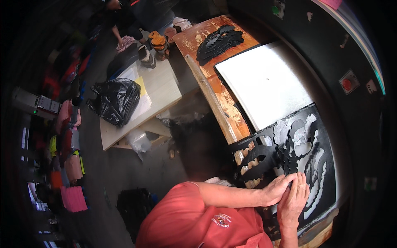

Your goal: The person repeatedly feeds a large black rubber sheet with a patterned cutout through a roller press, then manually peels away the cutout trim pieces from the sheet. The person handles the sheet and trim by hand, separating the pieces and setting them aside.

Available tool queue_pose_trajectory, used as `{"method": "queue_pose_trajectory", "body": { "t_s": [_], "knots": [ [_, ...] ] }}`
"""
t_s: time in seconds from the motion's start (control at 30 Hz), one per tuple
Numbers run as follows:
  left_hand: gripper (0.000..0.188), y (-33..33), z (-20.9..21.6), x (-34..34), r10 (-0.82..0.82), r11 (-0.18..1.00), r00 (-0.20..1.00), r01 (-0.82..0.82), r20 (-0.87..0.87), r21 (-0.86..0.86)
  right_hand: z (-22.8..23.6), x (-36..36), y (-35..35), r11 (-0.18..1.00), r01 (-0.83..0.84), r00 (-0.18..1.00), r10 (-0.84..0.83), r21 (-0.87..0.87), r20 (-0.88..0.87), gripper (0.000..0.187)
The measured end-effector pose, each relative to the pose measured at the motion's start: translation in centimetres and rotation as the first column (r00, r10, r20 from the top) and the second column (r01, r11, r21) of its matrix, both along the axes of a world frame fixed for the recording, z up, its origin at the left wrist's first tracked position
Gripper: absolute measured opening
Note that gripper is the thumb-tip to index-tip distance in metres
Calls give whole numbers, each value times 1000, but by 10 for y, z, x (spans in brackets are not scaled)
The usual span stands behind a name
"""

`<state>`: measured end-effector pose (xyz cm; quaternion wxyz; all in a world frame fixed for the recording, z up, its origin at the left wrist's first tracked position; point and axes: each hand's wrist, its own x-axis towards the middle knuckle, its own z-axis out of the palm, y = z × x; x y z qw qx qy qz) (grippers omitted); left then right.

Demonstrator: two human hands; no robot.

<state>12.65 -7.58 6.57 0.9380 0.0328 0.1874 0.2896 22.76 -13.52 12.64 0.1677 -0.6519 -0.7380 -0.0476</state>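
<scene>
Beneath and just beyond the left hand [276, 191] and the right hand [294, 200], which touch each other, a black cut-out sheet [290, 165] lies over the near end of a white board [266, 78], its left part reaching across a brown counter [190, 39]. The left hand has its fingers bent together, the right its fingers nearly straight and side by side; whether either of the 2 pinches the sheet, I cannot tell. Ahead and right of them, a red button [347, 84] sits on a dark panel. Farther ahead and left, a heap of black pieces [219, 43] rests on the brown counter. Well left of both hands, a black plastic bag [118, 99] sits on a pale counter [167, 84], nearer than an orange bundle [158, 40].
</scene>
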Motion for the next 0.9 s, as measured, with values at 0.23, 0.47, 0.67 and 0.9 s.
{"method": "queue_pose_trajectory", "body": {
  "t_s": [0.23,0.47,0.67,0.9],
  "knots": [
    [26,-1,-3,-16,-25,1000,994,25,-106,-3,-9,-9,-12,999,-25,994,28,27,-101,53],
    [35,6,8,-30,-108,974,991,120,-74,192,-19,-10,-17,971,-98,898,180,216,-401,65],
    [36,2,2,-27,-22,951,982,79,-188,300,-21,-15,-16,977,-87,864,172,195,-474,63],
    [38,60,37,-62,-42,933,999,46,-19,358,3,-6,-3,938,8,943,109,348,-316,52]
  ]
}}
